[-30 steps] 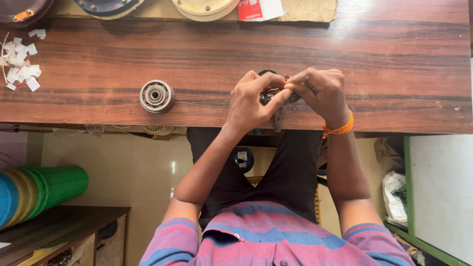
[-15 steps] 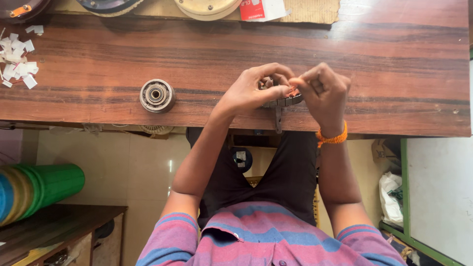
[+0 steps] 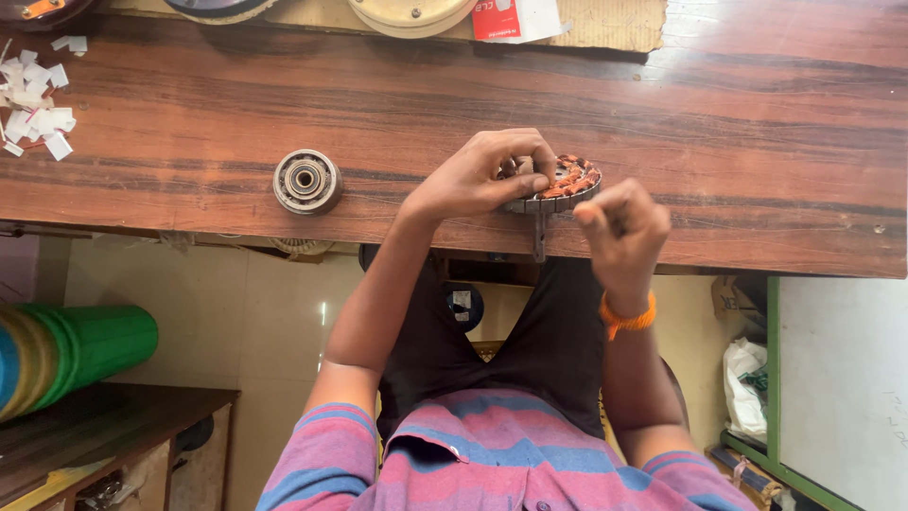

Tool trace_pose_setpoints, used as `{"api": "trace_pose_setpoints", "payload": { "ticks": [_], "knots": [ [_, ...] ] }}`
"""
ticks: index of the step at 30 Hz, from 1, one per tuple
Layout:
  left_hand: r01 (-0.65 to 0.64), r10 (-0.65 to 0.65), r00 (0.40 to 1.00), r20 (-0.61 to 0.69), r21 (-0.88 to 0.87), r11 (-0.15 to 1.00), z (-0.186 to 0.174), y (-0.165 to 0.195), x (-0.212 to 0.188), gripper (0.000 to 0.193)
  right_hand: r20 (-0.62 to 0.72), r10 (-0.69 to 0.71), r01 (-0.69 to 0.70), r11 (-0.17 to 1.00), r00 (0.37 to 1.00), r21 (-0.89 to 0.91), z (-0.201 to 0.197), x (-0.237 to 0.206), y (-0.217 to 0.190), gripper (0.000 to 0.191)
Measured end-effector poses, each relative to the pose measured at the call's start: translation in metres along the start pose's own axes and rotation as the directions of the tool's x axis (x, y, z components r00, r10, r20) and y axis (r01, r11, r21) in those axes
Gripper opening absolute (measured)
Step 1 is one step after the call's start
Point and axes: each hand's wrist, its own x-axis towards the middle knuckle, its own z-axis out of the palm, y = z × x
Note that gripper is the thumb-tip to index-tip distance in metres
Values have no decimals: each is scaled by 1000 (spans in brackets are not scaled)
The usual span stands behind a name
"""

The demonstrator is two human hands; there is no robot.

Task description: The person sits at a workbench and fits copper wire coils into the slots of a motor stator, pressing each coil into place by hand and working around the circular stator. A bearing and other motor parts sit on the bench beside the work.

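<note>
The round copper-wound stator (image 3: 563, 185) lies flat near the desk's (image 3: 757, 142) near edge, its axis upright and a narrow metal piece (image 3: 540, 237) overhanging the edge; the left hand (image 3: 478, 175) pinches its rim, hiding part of the windings; the right hand (image 3: 619, 227) is a closed fist just beside it, contents unseen; bare wood lies between stator and bearing (image 3: 306, 181).

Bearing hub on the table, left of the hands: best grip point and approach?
Grip the round metal bearing hub by its outer rim, coming straight down from above. It lies flat on the wooden table with its bore facing up and bare wood all round it, so the rim is open on opposite sides. Neither hand touches it.
</note>
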Motion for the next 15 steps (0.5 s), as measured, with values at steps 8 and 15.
{"api": "trace_pose_setpoints", "payload": {
  "ticks": [8, 15],
  "knots": [
    [-223, 232, 953, 193, -69, 972, -17, -12, 6, 13, 63, 184, -190, 975, 981, 114, 39, -46, -5, 22],
    [-205, 241, 934, 262, -158, 966, -18, -27, 10, 9, 60, 167, -174, 972, 984, 160, 44, -45, -12, 14]
  ]
}}
